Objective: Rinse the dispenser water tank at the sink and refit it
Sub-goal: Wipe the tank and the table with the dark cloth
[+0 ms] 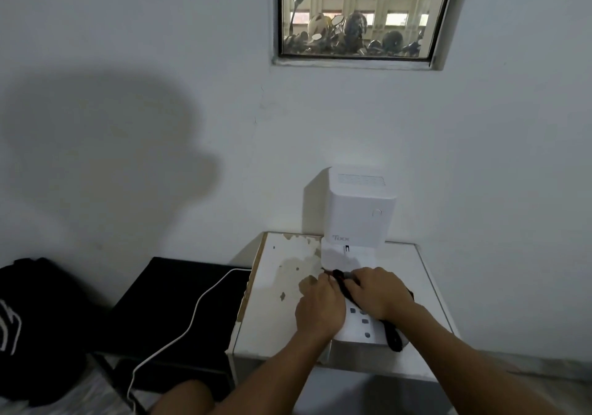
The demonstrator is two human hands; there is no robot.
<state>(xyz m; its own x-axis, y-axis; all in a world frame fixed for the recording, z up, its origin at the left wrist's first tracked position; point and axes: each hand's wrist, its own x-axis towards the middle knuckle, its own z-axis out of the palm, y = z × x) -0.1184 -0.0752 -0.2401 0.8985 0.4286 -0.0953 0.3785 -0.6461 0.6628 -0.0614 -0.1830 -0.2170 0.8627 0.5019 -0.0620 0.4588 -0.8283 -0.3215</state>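
A white water dispenser stands on a small white table (426,273) against the wall. Its rear part is a tall white cube (362,209) with a round button and a grey logo. Its lower front part (362,328) carries several dark button marks. A black strap-like cord (393,339) lies across this front part and hangs over its front right corner. My left hand (320,307) and my right hand (379,292) sit close together on top of the front part, both pinching the far end of the cord. No separate tank can be told apart.
The table top (288,264) is peeling on its left side. Left of it stands a low black box (179,305) with a white cable (192,315) running over it. A black bag (35,325) lies at the far left. A window (362,14) is high on the wall.
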